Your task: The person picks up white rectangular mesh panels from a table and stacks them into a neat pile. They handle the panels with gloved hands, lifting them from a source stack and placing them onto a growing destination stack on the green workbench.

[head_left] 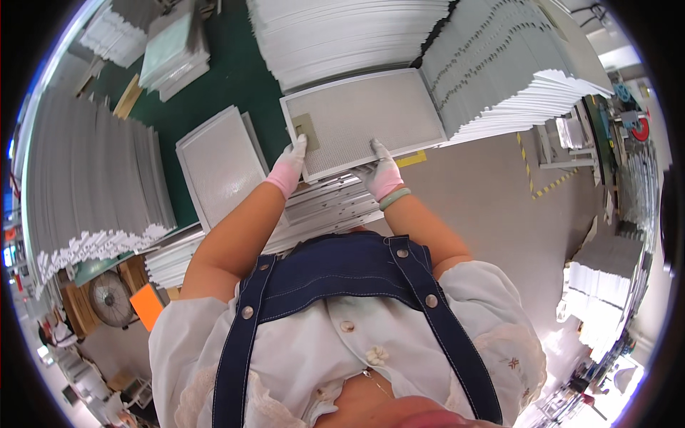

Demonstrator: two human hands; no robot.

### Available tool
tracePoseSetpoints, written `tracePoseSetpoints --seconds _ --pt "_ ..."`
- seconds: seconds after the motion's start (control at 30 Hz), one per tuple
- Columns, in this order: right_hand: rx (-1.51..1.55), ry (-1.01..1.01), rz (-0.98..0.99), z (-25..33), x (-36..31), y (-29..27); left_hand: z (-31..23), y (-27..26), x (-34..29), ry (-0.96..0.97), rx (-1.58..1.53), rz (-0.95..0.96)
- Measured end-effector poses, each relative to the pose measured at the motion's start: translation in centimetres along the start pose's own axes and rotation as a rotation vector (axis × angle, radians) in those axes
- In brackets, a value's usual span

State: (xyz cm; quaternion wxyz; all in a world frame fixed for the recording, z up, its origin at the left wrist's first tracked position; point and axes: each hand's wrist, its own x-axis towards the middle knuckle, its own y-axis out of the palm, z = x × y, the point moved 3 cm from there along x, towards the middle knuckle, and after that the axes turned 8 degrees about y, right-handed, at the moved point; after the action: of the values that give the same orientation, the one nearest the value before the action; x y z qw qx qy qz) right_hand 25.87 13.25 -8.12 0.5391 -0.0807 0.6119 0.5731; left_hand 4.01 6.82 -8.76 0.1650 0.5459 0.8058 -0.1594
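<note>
Fingers (pixel 300 143) of our gloved left hand (pixel 289 167) and right hand (pixel 382 175) pinch only the near edge of the mesh filter panel (pixel 364 118) above the panel stack (pixel 328 207), so we judge it could tip or slide off crooked.

A tall stack of white framed panels (pixel 342 36) stood at the top, with a leaning grey stack (pixel 514 71) just to its right. Another mesh panel (pixel 217 164) lay on the green floor (pixel 235 78) to the left, beside a long row of upright panels (pixel 93 185). A round fan (pixel 110 298) and an orange box (pixel 148 305) sat lower left. Yellow tape marks (pixel 542 187) crossed the grey floor (pixel 485 200) on the right.
</note>
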Motion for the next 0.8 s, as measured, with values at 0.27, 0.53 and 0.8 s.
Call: tracePoseSetpoints --seconds 0.27,0.53,0.8 --pt "-0.008 0.008 -0.01 0.2 -0.5 0.4 1.1 -0.4 0.8 -0.031 0.0 0.01" --pt "-0.029 0.045 0.031 -0.9 0.2 -0.4 2.8 -1.7 1.2 -0.017 0.012 -0.047" --pt "-0.047 0.044 0.015 -1.0 0.6 -0.6 1.1 -1.7 0.2 -0.016 0.099 -0.05"
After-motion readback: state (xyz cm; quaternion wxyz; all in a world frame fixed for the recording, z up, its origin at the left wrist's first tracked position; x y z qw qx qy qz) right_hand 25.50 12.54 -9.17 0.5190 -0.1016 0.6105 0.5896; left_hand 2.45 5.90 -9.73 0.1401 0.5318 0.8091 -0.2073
